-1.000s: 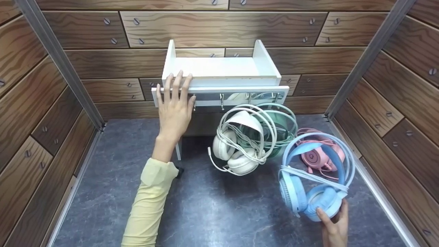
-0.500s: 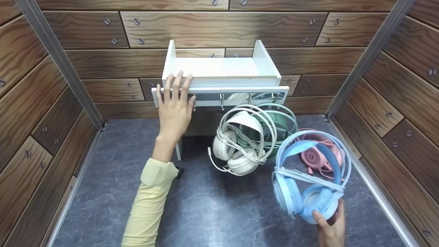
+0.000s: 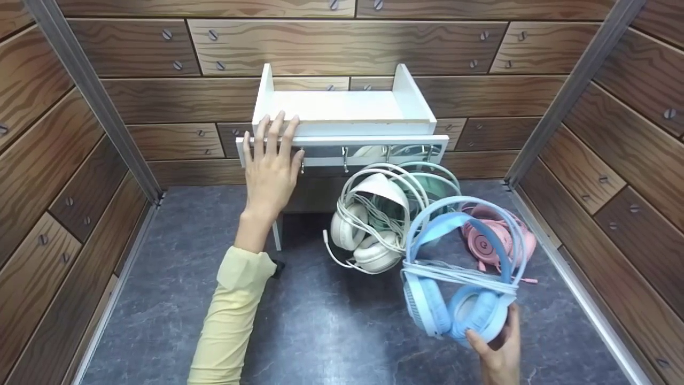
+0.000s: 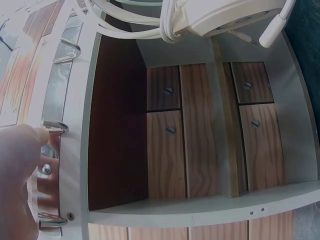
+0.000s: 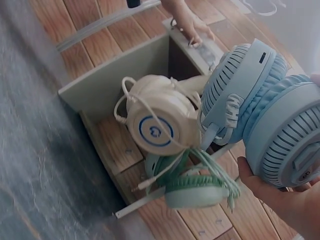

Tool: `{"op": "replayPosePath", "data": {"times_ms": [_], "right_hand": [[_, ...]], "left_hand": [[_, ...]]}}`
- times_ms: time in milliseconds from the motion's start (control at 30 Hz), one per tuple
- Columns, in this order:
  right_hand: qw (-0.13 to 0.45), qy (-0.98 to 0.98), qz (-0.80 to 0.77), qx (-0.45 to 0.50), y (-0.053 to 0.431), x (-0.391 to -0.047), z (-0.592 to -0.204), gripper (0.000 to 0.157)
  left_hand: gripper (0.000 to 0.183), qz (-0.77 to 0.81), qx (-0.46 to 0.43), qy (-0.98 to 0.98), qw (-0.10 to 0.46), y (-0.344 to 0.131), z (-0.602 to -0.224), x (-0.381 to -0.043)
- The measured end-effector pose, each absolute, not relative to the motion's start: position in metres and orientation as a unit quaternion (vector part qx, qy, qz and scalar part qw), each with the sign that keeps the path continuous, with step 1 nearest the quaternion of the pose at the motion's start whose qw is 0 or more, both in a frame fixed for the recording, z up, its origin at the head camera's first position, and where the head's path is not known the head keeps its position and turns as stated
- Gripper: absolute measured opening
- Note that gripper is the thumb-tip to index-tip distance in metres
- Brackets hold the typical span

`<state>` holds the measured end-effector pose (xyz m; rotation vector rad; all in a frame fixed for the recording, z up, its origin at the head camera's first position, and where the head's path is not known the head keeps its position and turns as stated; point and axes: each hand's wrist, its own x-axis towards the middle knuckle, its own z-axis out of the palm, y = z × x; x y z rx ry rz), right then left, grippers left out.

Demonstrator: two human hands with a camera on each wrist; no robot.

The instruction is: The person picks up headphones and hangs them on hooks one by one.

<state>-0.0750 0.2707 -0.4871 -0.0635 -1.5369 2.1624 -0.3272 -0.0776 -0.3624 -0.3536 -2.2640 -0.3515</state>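
My left hand (image 3: 270, 179) lies over the left end of the white hook rail (image 3: 363, 140), fingers straight across its top edge. In the left wrist view its thumb touches a metal hook (image 4: 56, 126). White headphones (image 3: 377, 259) with a boom microphone and bundled cable hang at the rail's right half. Partly hidden behind them hang green headphones (image 5: 195, 195). My right hand (image 3: 501, 353) grips blue headphones (image 3: 478, 313) from below by an ear cup, headband up. The blue pair is in front and to the right of the white pair, its cable wrapped across it.
Pink headphones (image 3: 489, 243) lie on the dark floor (image 3: 331, 331) at the right, partly covered by the blue headband. The white shelf unit (image 3: 336, 104) stands against the wood-patterned back wall (image 3: 347, 45). Matching side walls rise at left and right.
My right hand has carried the blue headphones leftward, closer to the white pair, uncovering more of the pink headphones. The left hand has stayed on the rail.
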Motion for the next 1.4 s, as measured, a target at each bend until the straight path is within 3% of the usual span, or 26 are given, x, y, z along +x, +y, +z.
{"op": "replayPosePath", "data": {"times_ms": [433, 900, 1400], "right_hand": [[0.217, -0.576, 0.786, 0.058, 0.251, -0.081, -0.485, 0.08], [0.208, -0.565, 0.783, 0.155, 0.226, -0.102, -0.488, 0.084], [0.17, -0.593, 0.778, 0.115, 0.204, -0.116, -0.483, 0.086]], "left_hand": [[0.052, -0.157, -0.156, -0.884, 0.411, -0.1, -0.362, -0.32], [0.065, -0.128, -0.118, -0.88, 0.441, -0.127, -0.381, -0.313], [0.067, -0.129, -0.121, -0.888, 0.424, -0.126, -0.393, -0.318]]}}
